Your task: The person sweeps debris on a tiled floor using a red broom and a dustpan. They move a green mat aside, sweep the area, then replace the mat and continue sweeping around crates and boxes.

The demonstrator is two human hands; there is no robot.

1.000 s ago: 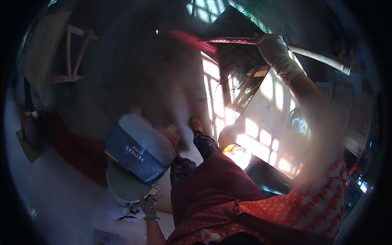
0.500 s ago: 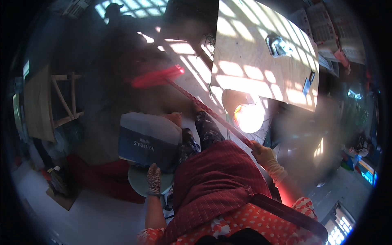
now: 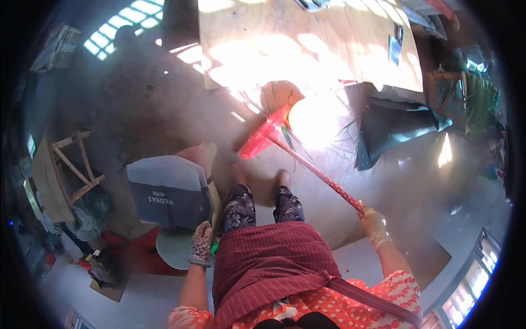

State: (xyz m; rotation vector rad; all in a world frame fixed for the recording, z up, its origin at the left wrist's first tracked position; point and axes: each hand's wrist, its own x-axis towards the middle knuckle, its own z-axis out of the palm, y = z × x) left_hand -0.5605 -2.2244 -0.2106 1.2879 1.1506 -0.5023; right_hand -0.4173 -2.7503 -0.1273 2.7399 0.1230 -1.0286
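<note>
Worker in maroon apron (image 3: 274,252) w/ broom (image 3: 263,136), its red head mid-scene at the near edge of the sunlit wooden table (image 3: 246,22), handle slanting to near right. Gloved right hand (image 3: 374,222) has its fingers wrapped round the handle's near end. Left hand (image 3: 203,241), in a spotted glove, is at near left by the corner of a grey-and-blue bag (image 3: 170,192); can't tell if its fingers grip or just hang loose. Round pale-green stool (image 3: 174,249) just nearer than the bag. Dark sheet (image 3: 389,129) lies right of the broom, wooden frame (image 3: 76,164) far left. Glare by the broom head is strong, so floor contact there is unclear.
</note>
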